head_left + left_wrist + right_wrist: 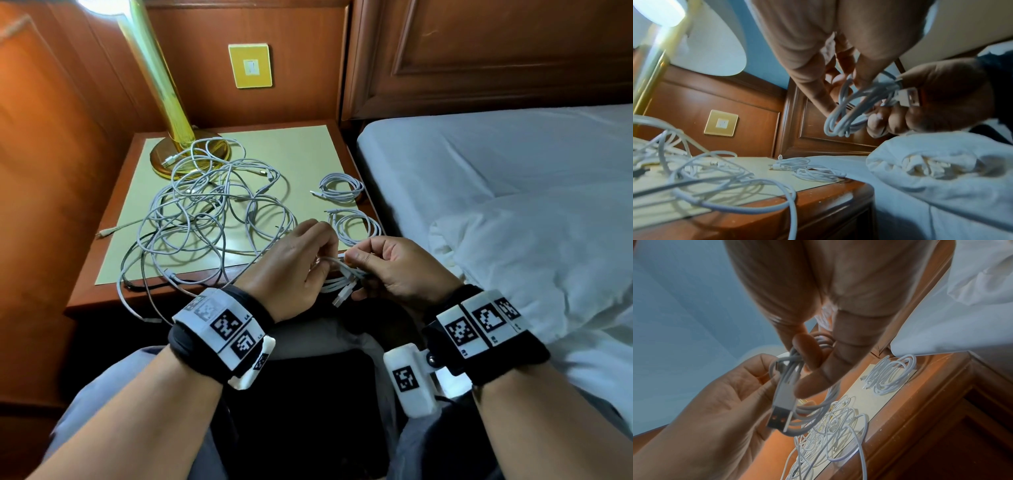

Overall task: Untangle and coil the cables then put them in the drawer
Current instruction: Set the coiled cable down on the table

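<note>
Both the left hand [294, 263] and right hand [394, 267] clamp one coiled white cable [342, 274] — its USB plug [780, 417] shows clearly only from the wrists; the tabletop [274, 144] tangle [205, 212] lies beyond.

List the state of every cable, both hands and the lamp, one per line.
Held cable: coiled, gripped by both hands, USB plug free.
Two coils: wound, lying on the nightstand.
Tangle: still knotted, partly overhanging the edge.
Left hand: gripping the coil.
Right hand: pinching the coil.
Lamp: lit.
</note>
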Demonstrator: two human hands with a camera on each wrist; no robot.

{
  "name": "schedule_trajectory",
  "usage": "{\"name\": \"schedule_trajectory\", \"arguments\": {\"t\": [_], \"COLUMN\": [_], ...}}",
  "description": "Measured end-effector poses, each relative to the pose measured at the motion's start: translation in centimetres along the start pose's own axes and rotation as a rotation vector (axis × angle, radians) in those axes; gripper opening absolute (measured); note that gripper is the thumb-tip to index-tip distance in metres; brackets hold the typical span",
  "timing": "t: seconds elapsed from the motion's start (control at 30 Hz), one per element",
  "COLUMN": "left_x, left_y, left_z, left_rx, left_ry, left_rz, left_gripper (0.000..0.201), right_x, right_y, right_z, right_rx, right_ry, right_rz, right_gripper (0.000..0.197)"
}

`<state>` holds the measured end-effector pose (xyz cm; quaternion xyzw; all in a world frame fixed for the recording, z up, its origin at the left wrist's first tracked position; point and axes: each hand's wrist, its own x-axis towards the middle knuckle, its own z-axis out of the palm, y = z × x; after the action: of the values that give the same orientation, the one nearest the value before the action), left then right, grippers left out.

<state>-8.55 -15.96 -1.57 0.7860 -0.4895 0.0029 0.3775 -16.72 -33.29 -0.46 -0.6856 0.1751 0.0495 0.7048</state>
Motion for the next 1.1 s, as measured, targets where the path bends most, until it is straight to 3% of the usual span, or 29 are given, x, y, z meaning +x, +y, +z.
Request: {"name": "schedule_trajectory", "arguments": {"t": [0.1,0.23,0.43,0.6,0.73,0.8,0.9,0.97,1.1], "left_x": [0.2,0.4,-0.4,-0.5,-0.6,-0.4,0.2,0.4,0.5], "left_y": [0.2,0.4,0.4,0.8,0.5,0.2,0.7,1.3,0.8], "left_z": [0.3,0.7,0.6,-0.6,-0.7,-0.5,-0.2,-0.1,0.2], "left_rx": [0.063,0.089,-0.119,-0.369,-0.463,-0.552,-0.972,-1.137,-1.02], "left_ry": [0.049,0.153,0.112,0.039,0.142,0.221,0.253,0.22,0.282], "left_rz": [0.037,0.038,-0.053,-0.073,-0.125,-0.21,-0.485,-0.58,-0.588], "left_gripper": [0.009,0.014,0.012,0.011,0.023,0.033,0.045,0.037,0.019], "right_x": [0.0,-0.2,-0.6,-0.6,-0.4,-0.6,-0.6,-0.3,0.5], "right_y": [-0.2,-0.4,-0.4,-0.5,-0.9,-1.0,-0.9,-0.7,0.1], "right_z": [0.0,0.5,0.2,0.2,-0.6,-0.7,-0.6,-0.7,-0.7], "right_rx": [0.033,0.092,0.14,-0.03,-0.11,-0.146,-0.233,-0.278,-0.305], "right_ry": [0.019,0.038,0.071,0.087,0.134,0.14,0.15,0.149,0.152], "right_rz": [-0.003,-0.027,-0.052,-0.244,-0.387,-0.448,-0.538,-0.574,-0.473], "right_gripper": [0.026,0.015,0.01,0.002,0.005,0.007,0.009,0.015,0.053]}}
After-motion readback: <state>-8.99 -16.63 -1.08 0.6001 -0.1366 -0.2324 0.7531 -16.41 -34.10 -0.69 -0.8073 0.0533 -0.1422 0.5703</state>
